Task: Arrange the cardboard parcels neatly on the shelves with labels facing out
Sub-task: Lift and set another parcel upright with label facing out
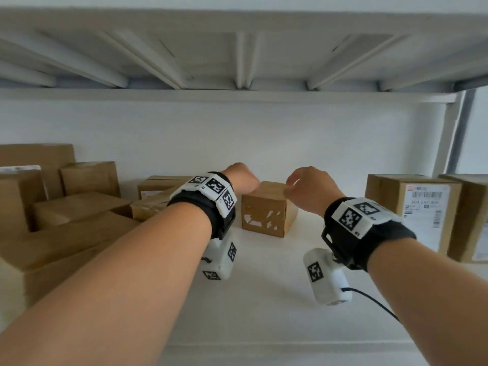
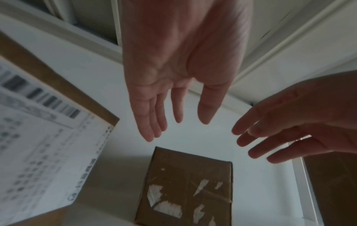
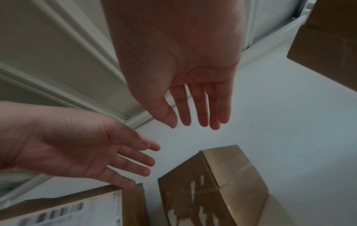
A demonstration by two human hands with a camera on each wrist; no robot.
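Parcels crowded the white shelf (image 1: 264,299) on both flanks, and between them, standing alone toward the back, sat the small parcel (image 1: 266,210) both hands were reaching for. Nearest me were the forearms, stretched forward and slightly up, each wrist strapped with a black band and a white marker block. On the near left lay a loose heap of plain brown boxes (image 1: 66,228). Beyond the wrists the left hand (image 1: 241,178) hovered over the small parcel's left top edge and the right hand (image 1: 309,188) over its right; the wrist views showed both palms spread, fingers straight and relaxed, holding nothing and not yet touching the cardboard. The parcel's front face carried only torn white scraps where a label had been ripped off. It looked light and stiff, compact enough for one hand, and I judged its two side faces the safest places to grip, since the taped top seam might give. To the right stood a labelled parcel (image 1: 420,210), its barcode sheet facing outward.
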